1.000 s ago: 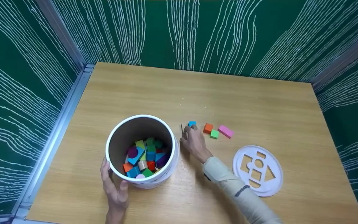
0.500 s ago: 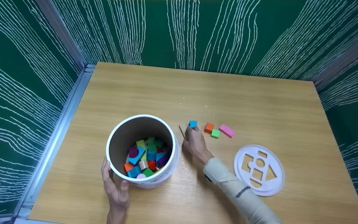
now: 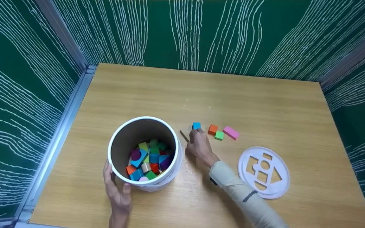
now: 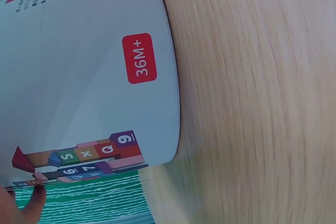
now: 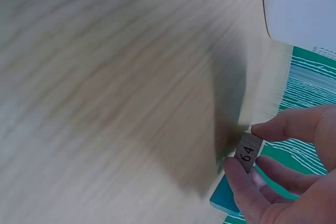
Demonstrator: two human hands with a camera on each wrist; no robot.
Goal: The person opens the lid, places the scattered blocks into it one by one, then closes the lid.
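Observation:
In the head view a white round bucket (image 3: pixel 110 148) of coloured blocks stands left of centre. My left hand (image 3: pixel 118 194) rests against its near left side, fingers spread along the wall and thumb in front. My right hand (image 3: pixel 199 146) is right of the bucket, low over the table. In the right wrist view its thumb and fingers pinch a small wooden block (image 5: pixel 248 151) printed "64". Seen from the head, a thin brown strip (image 3: pixel 184 136) sticks out to the left of that hand. A blue block (image 3: pixel 196 125) lies just beyond the fingertips.
Right of my right hand lie an orange block (image 3: pixel 213 129), a green block (image 3: pixel 219 135) and a pink block (image 3: pixel 231 132). The white lid (image 3: pixel 242 167) with cut-out shapes lies farther right, near my right forearm. Green walls with white lines surround the table (image 3: pixel 144 91).
The brown strip at my right hand has swung from nearly upright to a slant toward the left. That hand has shifted slightly; my left hand stays at the bucket.

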